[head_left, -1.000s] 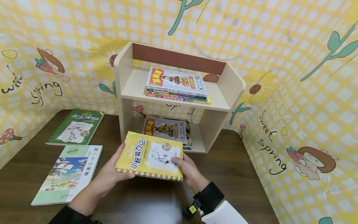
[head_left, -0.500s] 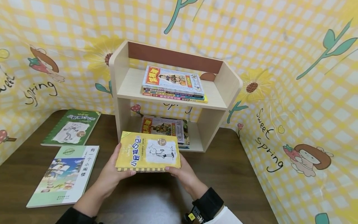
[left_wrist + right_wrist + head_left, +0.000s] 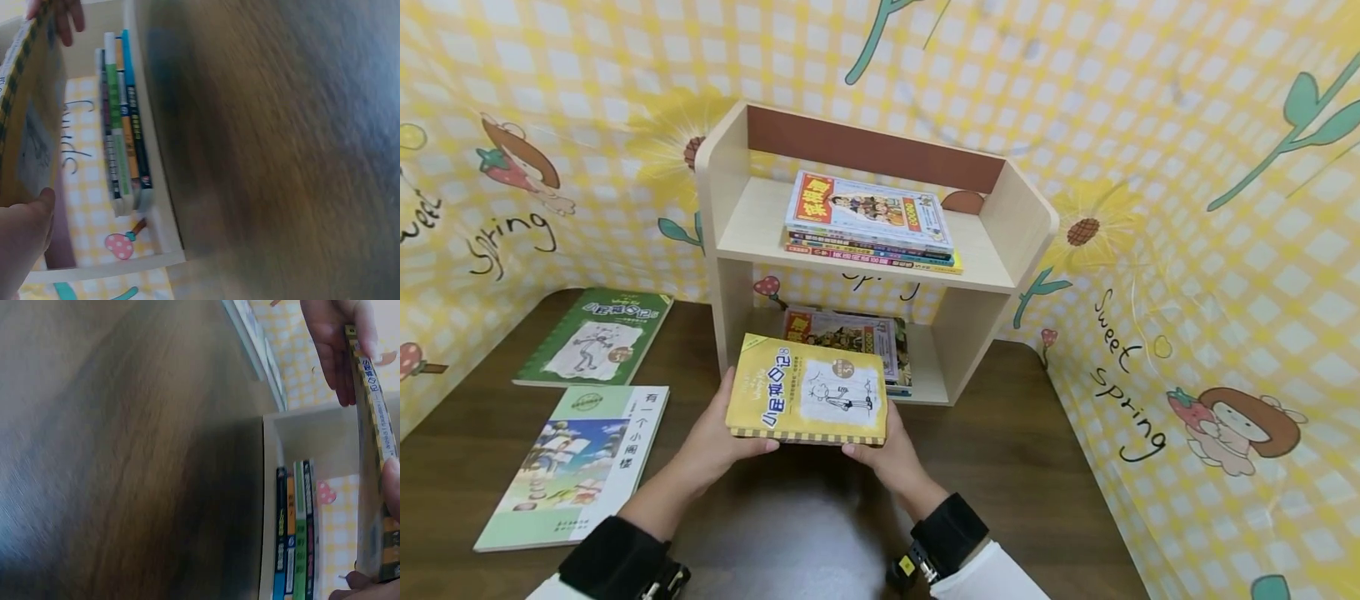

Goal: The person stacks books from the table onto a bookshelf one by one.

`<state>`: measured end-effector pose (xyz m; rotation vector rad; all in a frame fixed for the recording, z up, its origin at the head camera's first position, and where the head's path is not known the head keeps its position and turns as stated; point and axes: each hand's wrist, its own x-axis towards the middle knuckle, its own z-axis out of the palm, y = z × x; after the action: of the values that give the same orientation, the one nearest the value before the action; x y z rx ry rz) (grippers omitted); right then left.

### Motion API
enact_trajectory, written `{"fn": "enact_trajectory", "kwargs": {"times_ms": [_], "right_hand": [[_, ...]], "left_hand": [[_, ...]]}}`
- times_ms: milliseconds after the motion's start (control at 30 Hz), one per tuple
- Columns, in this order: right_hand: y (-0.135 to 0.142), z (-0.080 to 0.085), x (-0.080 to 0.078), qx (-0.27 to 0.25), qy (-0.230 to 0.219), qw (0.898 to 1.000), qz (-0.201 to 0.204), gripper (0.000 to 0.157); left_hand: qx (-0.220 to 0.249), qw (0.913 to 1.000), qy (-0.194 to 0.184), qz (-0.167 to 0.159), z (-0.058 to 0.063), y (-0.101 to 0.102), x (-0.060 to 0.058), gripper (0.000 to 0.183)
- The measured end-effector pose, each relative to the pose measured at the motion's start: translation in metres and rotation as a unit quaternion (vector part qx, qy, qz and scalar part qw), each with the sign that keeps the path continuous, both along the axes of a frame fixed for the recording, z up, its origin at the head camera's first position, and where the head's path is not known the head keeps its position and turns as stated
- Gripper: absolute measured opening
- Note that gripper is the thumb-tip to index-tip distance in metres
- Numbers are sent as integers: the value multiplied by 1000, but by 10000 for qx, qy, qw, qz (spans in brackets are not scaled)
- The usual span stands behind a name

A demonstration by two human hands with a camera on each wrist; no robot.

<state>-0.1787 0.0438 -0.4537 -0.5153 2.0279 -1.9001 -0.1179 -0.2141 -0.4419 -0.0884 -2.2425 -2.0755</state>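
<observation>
A yellow book (image 3: 790, 387) with a checkered spine and a cartoon drawing on its cover is held up in front of the shelf's lower level. My left hand (image 3: 715, 437) grips its left end, thumb along the near edge and fingers underneath. At the other end my right hand (image 3: 895, 454) holds it the same way. In the right wrist view the book's spine (image 3: 376, 419) faces the camera, between the two hands. Behind it, several stacked books (image 3: 898, 350) lie on the lower shelf, partly hidden by the yellow book.
A two-level wooden bookshelf (image 3: 973, 346) stands at the back of the dark table (image 3: 1015, 483). On its upper level lies a stack of books (image 3: 868, 212). To the left, a green book (image 3: 597, 337) and a white-and-green book (image 3: 572, 467) lie flat. Patterned yellow cloth (image 3: 1150, 125) surrounds the table.
The right hand's thumb has shifted from the book's cover to its near edge. The yellow book has risen slightly in the head view, now overlapping more of the lower stack.
</observation>
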Motion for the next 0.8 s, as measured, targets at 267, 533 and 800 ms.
{"fn": "enact_trajectory", "kwargs": {"times_ms": [267, 533, 800], "right_hand": [[-2, -5, -26, 276, 360, 9989, -95, 91], [-2, -9, -46, 594, 648, 9955, -352, 93], [-1, -12, -59, 1033, 368, 9914, -709, 93]], "left_hand": [[-722, 9965, 418, 100, -16, -2, -28, 122], [-769, 9954, 568, 114, -23, 0, -53, 111], [-778, 9962, 397, -14, -29, 0, -73, 109]]}}
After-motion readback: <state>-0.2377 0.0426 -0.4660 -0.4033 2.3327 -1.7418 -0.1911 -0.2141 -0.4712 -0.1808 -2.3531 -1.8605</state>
